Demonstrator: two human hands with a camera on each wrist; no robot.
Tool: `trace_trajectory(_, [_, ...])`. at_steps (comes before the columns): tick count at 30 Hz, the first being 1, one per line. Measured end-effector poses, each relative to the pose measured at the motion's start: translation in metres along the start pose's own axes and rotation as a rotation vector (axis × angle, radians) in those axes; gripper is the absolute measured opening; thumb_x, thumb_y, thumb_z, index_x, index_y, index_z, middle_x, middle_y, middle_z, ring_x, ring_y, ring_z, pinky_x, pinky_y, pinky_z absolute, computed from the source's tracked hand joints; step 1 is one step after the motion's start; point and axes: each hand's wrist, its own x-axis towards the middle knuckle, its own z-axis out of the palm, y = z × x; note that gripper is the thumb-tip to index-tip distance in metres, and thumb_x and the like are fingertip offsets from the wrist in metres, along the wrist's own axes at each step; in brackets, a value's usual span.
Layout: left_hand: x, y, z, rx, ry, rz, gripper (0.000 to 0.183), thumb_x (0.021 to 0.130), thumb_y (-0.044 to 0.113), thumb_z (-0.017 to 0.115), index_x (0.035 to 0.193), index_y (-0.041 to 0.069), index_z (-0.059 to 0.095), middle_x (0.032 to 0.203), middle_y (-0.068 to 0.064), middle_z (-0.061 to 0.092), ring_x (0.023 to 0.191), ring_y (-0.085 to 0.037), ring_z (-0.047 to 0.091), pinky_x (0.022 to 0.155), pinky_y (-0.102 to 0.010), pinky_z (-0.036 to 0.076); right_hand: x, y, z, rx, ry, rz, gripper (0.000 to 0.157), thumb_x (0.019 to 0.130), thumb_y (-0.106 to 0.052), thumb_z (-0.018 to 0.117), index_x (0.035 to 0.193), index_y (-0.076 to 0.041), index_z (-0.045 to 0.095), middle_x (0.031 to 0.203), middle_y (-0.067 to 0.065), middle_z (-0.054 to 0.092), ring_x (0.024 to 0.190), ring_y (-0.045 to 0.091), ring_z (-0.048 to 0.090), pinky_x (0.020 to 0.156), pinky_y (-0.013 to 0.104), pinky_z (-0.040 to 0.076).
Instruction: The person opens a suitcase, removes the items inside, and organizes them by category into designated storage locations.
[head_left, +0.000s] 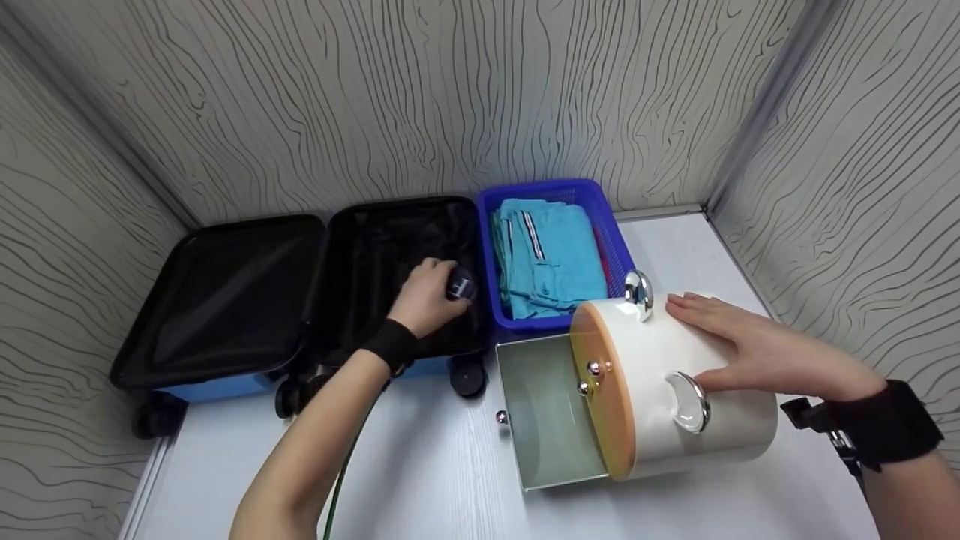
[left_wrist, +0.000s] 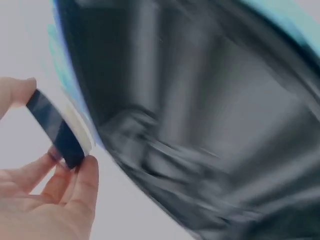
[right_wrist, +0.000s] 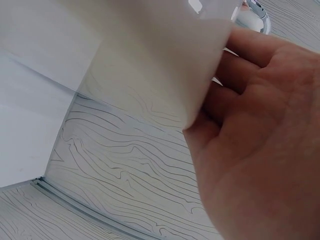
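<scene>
Between thumb and fingertips my left hand (head_left: pixel 430 297) pinches a flat, round dark-blue case (head_left: pixel 461 284) with a pale mark on its face. The left wrist view shows the case (left_wrist: pixel 57 127) held by its edges, a cream layer along one side. This hand is over the right half of an open suitcase (head_left: pixel 405 225), lined in black. My right hand (head_left: pixel 772 349) rests on a white rounded storage box (head_left: pixel 724 427), fingers extended and thumb near a chrome handle (head_left: pixel 691 403). The box's front is orange, and its greenish see-through drawer (head_left: pixel 547 420) is pulled out.
A blue basket (head_left: pixel 491 289) with folded turquoise clothes (head_left: pixel 566 259) stands between suitcase and back wall, right up against the suitcase. The suitcase's other half (head_left: pixel 236 292) lies to the left. Wheels (head_left: pixel 469 375) stick out at the front. Patterned walls enclose the white table (head_left: pixel 435 465).
</scene>
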Motion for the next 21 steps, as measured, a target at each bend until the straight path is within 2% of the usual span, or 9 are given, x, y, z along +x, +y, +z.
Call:
trace_trajectory(2, [-0.009,0.027,0.007,0.020,-0.041,0.108,0.068,0.088,0.029,0.079,0.146,0.004,0.053,0.137,-0.016,0.054,0.118,-0.029,0.054,0.094,-0.041,0.051,0.000,0.000,0.000,0.007,-0.003,0.002,0.095,0.080,-0.049,0.085,0.159,-0.017,0.041,0.163,0.004,0.036,0.150,0.036,0.028,0.109,0.011,0.010])
trace_trajectory(4, [-0.020,0.050,0.014,0.048,-0.109,0.196,0.067,0.087,0.028,0.080,0.145,0.006,0.054,0.135,-0.013,0.054,0.117,-0.025,0.054,0.094,-0.038,0.051,0.000,0.000,0.000,0.012,-0.005,0.001,0.095,0.080,-0.048,0.085,0.159,-0.017,0.040,0.164,0.004,0.035,0.150,0.037,0.027,0.109,0.010,0.010])
trace_trajectory(8, [-0.041,0.083,0.033,0.134,-0.257,0.331,0.063,0.086,0.029,0.082,0.141,0.008,0.059,0.126,-0.008,0.057,0.109,-0.019,0.055,0.089,-0.032,0.052,0.000,0.001,-0.001,0.010,-0.008,0.005,0.096,0.080,-0.048,0.085,0.159,-0.017,0.040,0.164,0.004,0.035,0.150,0.038,0.027,0.112,0.015,0.011])
trace_trajectory(11, [-0.052,0.094,0.055,0.228,-0.323,0.410,0.055,0.086,0.032,0.083,0.132,0.009,0.065,0.114,-0.005,0.059,0.099,-0.016,0.056,0.082,-0.028,0.051,0.000,0.000,-0.001,0.016,-0.010,0.015,0.096,0.080,-0.048,0.085,0.159,-0.017,0.040,0.164,0.005,0.035,0.151,0.038,0.026,0.119,0.032,0.017])
trace_trajectory(15, [-0.059,0.099,0.085,0.341,-0.354,0.478,0.045,0.082,0.034,0.086,0.117,0.011,0.070,0.102,-0.002,0.060,0.088,-0.013,0.059,0.073,-0.027,0.051,0.002,0.000,-0.001,0.024,-0.018,0.021,0.097,0.080,-0.048,0.085,0.159,-0.017,0.040,0.164,0.006,0.034,0.151,0.038,0.025,0.118,0.056,0.021])
trace_trajectory(18, [-0.062,0.102,0.101,0.404,-0.364,0.494,0.044,0.080,0.035,0.088,0.113,0.012,0.070,0.098,-0.001,0.060,0.083,-0.013,0.060,0.067,-0.027,0.051,0.002,0.000,0.000,0.025,-0.021,0.021,0.097,0.080,-0.047,0.085,0.159,-0.017,0.039,0.164,0.005,0.034,0.151,0.037,0.025,0.119,0.053,0.020])
trace_trajectory(21, [-0.065,0.105,0.111,0.466,-0.337,0.507,0.040,0.078,0.034,0.089,0.107,0.014,0.069,0.095,0.000,0.059,0.080,-0.013,0.062,0.063,-0.028,0.052,0.001,0.001,0.000,0.033,-0.020,0.013,0.096,0.080,-0.046,0.085,0.159,-0.017,0.039,0.164,0.004,0.034,0.151,0.037,0.025,0.119,0.033,0.017])
